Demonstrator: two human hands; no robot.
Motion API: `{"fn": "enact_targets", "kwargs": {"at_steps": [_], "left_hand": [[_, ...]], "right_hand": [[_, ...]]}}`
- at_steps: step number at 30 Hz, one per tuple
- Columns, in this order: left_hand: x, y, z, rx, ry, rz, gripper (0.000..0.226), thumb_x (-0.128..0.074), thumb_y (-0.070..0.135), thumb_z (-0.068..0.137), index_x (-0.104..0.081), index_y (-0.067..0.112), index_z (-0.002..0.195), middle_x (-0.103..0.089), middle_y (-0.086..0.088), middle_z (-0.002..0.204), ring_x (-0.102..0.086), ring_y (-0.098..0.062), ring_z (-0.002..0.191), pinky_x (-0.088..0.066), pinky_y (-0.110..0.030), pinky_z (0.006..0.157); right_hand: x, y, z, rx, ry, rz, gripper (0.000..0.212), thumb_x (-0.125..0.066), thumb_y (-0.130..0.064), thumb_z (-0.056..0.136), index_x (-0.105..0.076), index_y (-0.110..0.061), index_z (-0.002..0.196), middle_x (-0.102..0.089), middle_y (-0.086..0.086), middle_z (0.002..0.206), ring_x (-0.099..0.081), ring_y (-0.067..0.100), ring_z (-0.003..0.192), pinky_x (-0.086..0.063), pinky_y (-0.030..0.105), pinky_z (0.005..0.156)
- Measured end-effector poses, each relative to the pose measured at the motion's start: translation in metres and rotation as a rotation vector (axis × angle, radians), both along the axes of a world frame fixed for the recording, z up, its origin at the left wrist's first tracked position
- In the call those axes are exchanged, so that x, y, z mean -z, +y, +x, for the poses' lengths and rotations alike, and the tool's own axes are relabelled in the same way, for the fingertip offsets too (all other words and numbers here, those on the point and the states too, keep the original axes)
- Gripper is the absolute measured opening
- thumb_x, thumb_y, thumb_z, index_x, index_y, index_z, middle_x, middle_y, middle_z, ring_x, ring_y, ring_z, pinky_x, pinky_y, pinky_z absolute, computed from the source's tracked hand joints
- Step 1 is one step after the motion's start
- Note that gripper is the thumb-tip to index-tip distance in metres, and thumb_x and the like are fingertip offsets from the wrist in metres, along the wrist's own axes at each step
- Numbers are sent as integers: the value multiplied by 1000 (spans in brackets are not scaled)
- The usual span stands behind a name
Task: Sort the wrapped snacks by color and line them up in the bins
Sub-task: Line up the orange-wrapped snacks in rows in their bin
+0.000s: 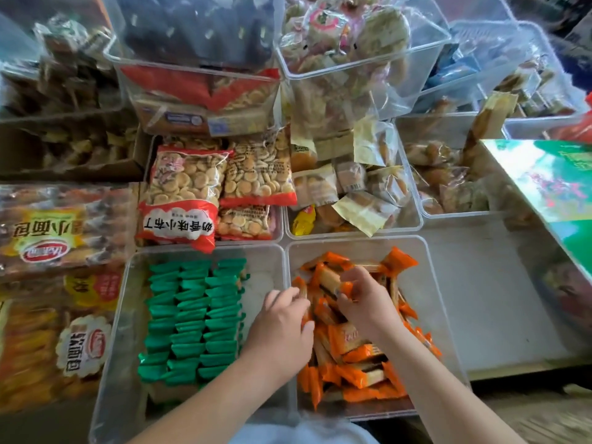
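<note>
Both hands are in the right bin (426, 283): the left hand (282, 325) rests curled on orange snacks (355, 376), the right hand (368, 302) pinches one orange snack (330, 280). Green snacks (192, 318) lie in rows in the left bin (118, 331).

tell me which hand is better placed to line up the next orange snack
Right, probably. The right hand already pinches an orange snack over the orange bin. The left hand only rests at that bin's left edge, its grip hidden.

The red-and-white biscuit bag (179, 200) reads 奶香味小布丁 upside down — the yellow-labelled bread bag (48, 232) reads 小面包.
</note>
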State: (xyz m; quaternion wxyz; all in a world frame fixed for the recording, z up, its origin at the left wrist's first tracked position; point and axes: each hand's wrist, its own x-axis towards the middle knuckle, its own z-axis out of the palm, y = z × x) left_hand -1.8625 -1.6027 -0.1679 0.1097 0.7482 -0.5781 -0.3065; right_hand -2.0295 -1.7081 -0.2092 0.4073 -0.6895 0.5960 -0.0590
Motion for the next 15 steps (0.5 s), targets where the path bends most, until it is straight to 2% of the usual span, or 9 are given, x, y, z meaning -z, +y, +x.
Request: {"fn": "enact_targets", "kwargs": {"at_steps": [2, 4, 6, 8, 9, 12, 15], "left_hand": [[-5, -6, -9, 52, -32, -53, 41, -48, 37, 105, -56, 26, 144, -37, 10, 159, -26, -13, 146, -30, -31, 120], [-4, -15, -21, 36, 53, -25, 45, -51, 39, 104, -52, 28, 148, -30, 6, 166, -20, -16, 153, -26, -35, 126], [6, -26, -34, -76, 187, 126, 57, -55, 45, 103, -40, 28, 156, -6, 1, 174, -6, -23, 160, -19, -44, 130], [19, -40, -46, -167, 245, 252, 72, -57, 49, 102, -25, 27, 162, 19, -3, 173, 5, -30, 161, -17, -51, 130], [26, -47, -51, -197, 254, 282, 77, -57, 51, 101, -20, 27, 164, 25, -5, 171, 8, -32, 161, -17, -53, 129], [38, -63, -58, -318, 296, 344, 84, -55, 56, 101, -11, 26, 166, 23, -8, 172, 2, -34, 161, -19, -51, 129], [45, -62, -57, -363, 333, 297, 83, -55, 57, 101, -13, 27, 166, 8, -7, 174, -14, -31, 160, -27, -46, 126]], "right_hand": [[-8, 0, -16, 121, -62, -112, 30, -67, -18, 95, -54, -41, 109, -64, -12, 90, -62, 17, 74, -53, 31, 62], [-16, -1, -35, 165, -49, -222, 29, -67, -15, 94, -59, -38, 111, -64, -10, 90, -61, 18, 77, -50, 33, 65], [-22, -4, -50, 90, 104, -306, 29, -64, -16, 96, -60, -34, 119, -63, -8, 101, -61, 19, 86, -48, 34, 68], [-20, -9, -58, -19, 248, -264, 31, -61, -21, 98, -61, -35, 127, -62, -8, 116, -62, 20, 101, -47, 32, 71], [-18, -11, -59, -45, 268, -210, 33, -61, -25, 99, -62, -37, 129, -61, -9, 122, -62, 19, 107, -48, 30, 74], [-11, -11, -56, -63, 183, -133, 32, -62, -34, 100, -65, -40, 132, -59, -14, 131, -61, 13, 113, -54, 29, 81], [-7, -10, -54, -89, 119, -137, 32, -61, -38, 101, -66, -37, 133, -61, -15, 131, -61, 12, 117, -55, 29, 89]]}}
